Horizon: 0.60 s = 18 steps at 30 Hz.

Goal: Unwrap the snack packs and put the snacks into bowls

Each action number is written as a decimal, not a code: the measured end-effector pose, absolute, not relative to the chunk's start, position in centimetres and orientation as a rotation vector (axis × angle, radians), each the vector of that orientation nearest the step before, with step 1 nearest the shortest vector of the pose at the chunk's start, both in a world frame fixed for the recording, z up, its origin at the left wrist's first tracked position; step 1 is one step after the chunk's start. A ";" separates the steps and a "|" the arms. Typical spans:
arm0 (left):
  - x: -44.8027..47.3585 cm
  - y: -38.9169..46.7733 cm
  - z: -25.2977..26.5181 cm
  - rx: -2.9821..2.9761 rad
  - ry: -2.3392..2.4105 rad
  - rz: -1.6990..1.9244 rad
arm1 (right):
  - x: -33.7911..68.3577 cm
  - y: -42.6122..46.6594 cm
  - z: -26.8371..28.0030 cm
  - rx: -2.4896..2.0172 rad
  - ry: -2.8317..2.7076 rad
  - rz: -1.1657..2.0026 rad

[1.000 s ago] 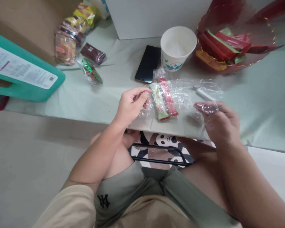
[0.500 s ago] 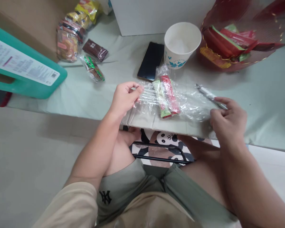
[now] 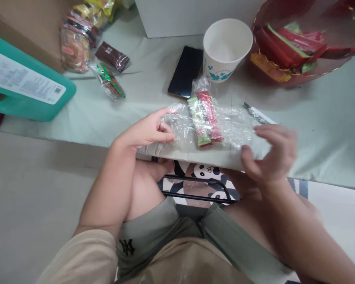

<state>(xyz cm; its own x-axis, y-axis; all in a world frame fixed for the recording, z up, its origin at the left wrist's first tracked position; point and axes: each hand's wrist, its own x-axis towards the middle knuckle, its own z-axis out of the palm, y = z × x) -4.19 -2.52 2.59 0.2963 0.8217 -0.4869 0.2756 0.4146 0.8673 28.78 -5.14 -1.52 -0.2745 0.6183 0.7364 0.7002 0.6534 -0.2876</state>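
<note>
A clear plastic wrap (image 3: pixel 235 128) is spread near the table's front edge. In its middle lie a green snack packet (image 3: pixel 198 122) and a red snack packet (image 3: pixel 210 116), side by side under or within the film. My left hand (image 3: pixel 154 128) rests at the film's left end, thumb and forefinger apart. Over the right end hovers my right hand (image 3: pixel 272 154), blurred, fingers spread and holding nothing I can see. Just beyond its fingertips a slim white, dark-tipped tool (image 3: pixel 260 115), like a pen or cutter, lies on the table.
Behind the film are a black phone (image 3: pixel 185 71) and a white paper cup (image 3: pixel 227 51). A red basket (image 3: pixel 269 71) of packets stands at back right. Wrapped snacks (image 3: pixel 112 57) lie left, near a teal container (image 3: pixel 56 90). A white box (image 3: pixel 177 17) stands behind.
My left hand has loosened its pinch on the film and moved slightly left. My right hand has opened and drawn back left and down from the white tool.
</note>
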 end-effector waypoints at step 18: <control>-3.3 -1.5 1.2 1.415 1.686 0.898 | 26.7 -5.9 -1.1 -1.564 -2.189 0.048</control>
